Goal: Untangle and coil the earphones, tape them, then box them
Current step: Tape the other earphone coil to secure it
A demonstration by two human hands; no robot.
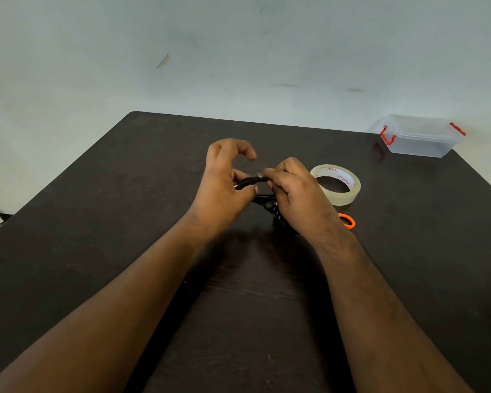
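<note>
Head view: black earphones [255, 181] bundled above the dark table [97, 222], pinched by left hand [224, 180] and right hand [291, 188]. Taping step, seemingly; next, boxing in the far clear box [420, 137], beyond the tape roll [338, 184].

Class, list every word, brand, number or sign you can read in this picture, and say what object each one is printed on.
"UNON", roughly: red brand print repeated on the white inner core of the tape roll; it appears upside down and blurred, so the spelling is uncertain.
Nothing readable shows on the clear box, the earphones, the orange scissors handle or the table.
</note>
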